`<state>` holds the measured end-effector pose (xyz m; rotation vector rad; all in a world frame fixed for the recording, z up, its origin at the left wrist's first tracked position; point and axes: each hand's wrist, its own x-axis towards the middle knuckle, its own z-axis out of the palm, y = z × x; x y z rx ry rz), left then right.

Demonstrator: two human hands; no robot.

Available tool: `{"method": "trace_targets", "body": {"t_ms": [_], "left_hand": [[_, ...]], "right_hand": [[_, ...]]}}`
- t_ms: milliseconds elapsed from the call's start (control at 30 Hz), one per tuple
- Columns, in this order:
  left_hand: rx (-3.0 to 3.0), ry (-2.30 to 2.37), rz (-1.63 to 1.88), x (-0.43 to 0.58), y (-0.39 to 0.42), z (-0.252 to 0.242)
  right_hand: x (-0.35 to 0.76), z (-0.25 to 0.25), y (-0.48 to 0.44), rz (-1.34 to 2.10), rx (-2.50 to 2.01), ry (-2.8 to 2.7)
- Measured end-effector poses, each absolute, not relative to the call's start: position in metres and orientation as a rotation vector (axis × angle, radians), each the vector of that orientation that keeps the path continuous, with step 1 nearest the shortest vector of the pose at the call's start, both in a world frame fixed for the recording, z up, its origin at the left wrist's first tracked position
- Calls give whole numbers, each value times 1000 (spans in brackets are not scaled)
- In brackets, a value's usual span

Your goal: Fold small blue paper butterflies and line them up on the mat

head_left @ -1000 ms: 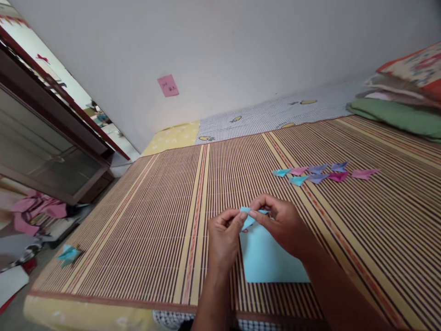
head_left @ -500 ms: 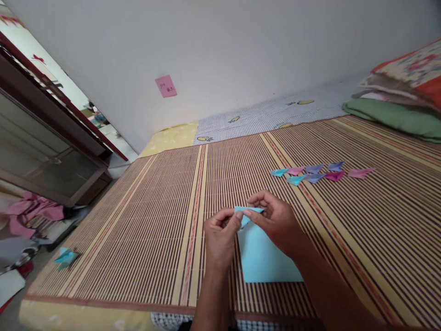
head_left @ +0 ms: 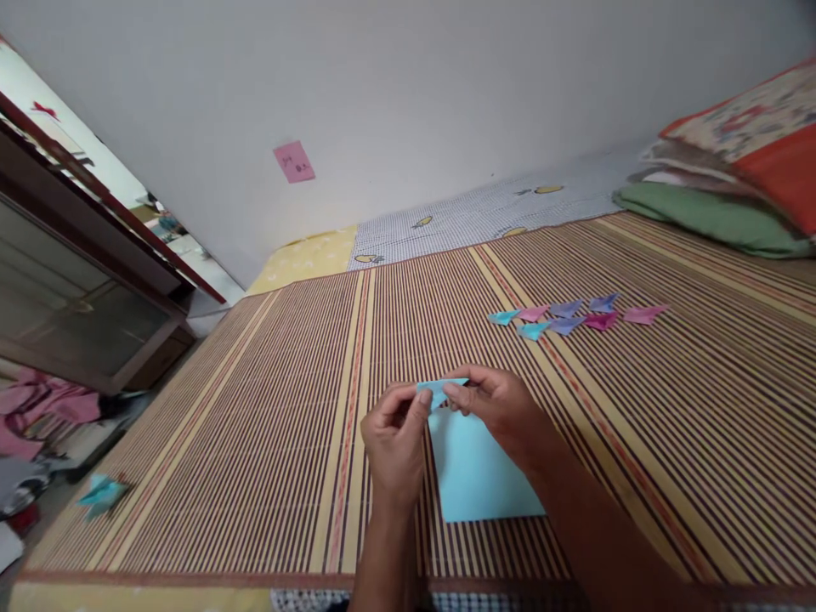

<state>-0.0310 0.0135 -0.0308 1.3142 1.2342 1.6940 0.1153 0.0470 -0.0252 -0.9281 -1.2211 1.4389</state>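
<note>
Between both hands is a small piece of folded light-blue paper [head_left: 439,393], roughly triangular. My left hand [head_left: 399,433] pinches its left end between thumb and fingers. On the right end, the thumb and fingers of my right hand [head_left: 501,404] are closed, with the thumb pressed on the near face. Just beneath the hands, a light-blue square sheet [head_left: 481,476] lies flat on the striped mat [head_left: 306,425]; my right forearm covers part of its right side.
Several small folded paper pieces [head_left: 566,325] in blue, pink and purple lie in two rows beyond my right hand. A crumpled-looking blue folded paper [head_left: 102,495] sits near the mat's left edge. Stacked pillows and bedding [head_left: 720,217] are at the far right. A pink note [head_left: 294,161] hangs on the wall.
The view has shifted slightly right. My right fingers have moved along the folded paper's upper edge, and the thumb has drawn back a little. Both hands still hold the paper.
</note>
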Motion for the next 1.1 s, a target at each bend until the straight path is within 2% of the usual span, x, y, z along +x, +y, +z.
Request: {"method": "trace_targets", "body": {"t_ms": [267,633,933,1100], "left_hand": [[1644,1251,1770,-31,14,-28],[887,1142,1578,-33,18,-36],[1146,1142,1498,-39,17,-34],[1245,1164,1475,-40,17,-32]], "right_hand": [[119,-26,52,1464,-846,-1258],[127,-29,52,1476,-899,-1356],[134,-33,52,1511,-995,-1528],[132,-30,49,1402,-1037,-1647]]}}
